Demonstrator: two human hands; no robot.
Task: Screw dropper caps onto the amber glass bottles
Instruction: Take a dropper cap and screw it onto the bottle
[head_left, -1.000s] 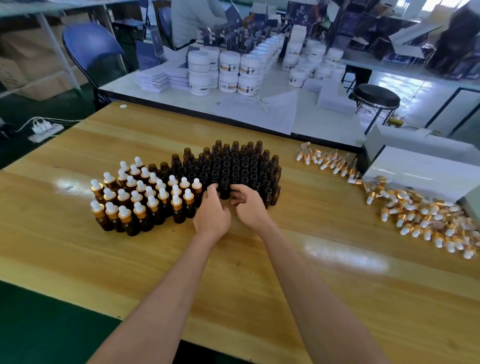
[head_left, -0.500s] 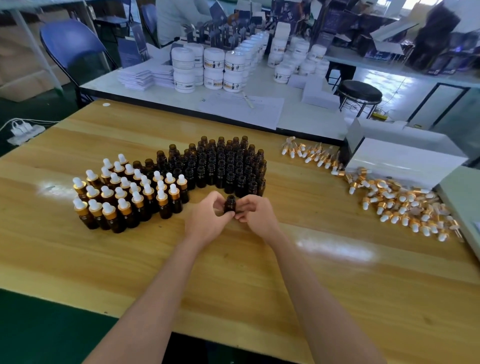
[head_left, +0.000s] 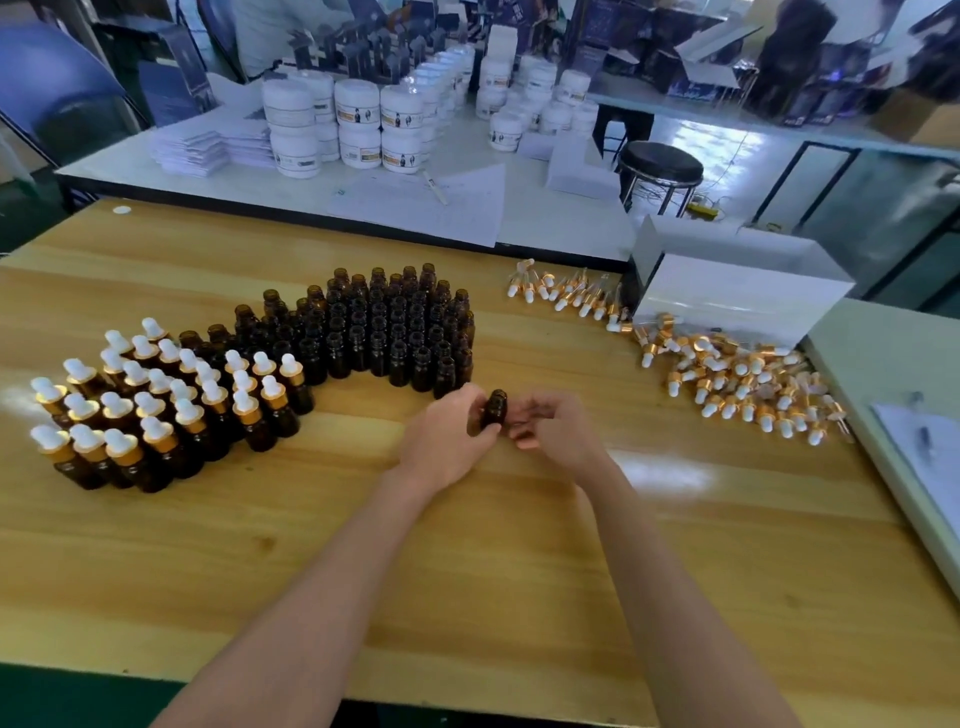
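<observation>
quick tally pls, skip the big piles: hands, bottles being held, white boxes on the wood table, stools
hands: 2 (left hand, right hand)
bottle, held in the left hand: 1
white box: 1
stool: 1
total: 5

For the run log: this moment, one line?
left hand holds uncapped amber bottle | right hand empty beside it | dropper caps piled right
</observation>
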